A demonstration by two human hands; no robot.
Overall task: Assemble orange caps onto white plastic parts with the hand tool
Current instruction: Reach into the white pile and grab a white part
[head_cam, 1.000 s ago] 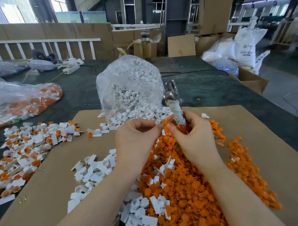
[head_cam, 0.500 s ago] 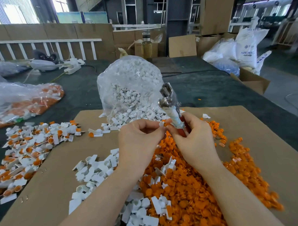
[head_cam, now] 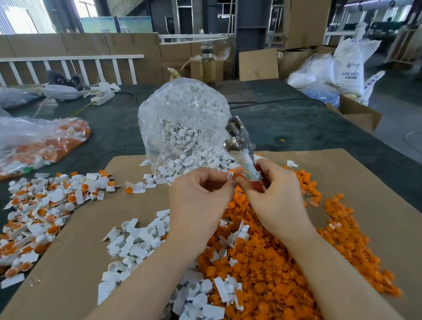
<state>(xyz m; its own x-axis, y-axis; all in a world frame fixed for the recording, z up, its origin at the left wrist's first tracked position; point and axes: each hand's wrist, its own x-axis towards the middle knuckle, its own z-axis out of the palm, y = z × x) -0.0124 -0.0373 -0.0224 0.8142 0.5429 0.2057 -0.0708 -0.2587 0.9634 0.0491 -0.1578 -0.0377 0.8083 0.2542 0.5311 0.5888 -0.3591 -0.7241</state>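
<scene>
My right hand grips the hand tool by its taped, red-ended handle, with the metal jaws pointing up and away. My left hand pinches a small white plastic part, and an orange cap sits between the fingertips of both hands right next to it. Below my hands spreads a big pile of loose orange caps. Loose white parts lie to its left on the cardboard sheet.
A clear bag of white parts stands just behind my hands. At the left lies a heap of assembled white-and-orange pieces and a bag of orange and white parts. Boxes and sacks stand at the back right.
The tool's jaws have tilted left and slightly toward me. Both hands stay close together at the same spot, fingertips working the cap and white part.
</scene>
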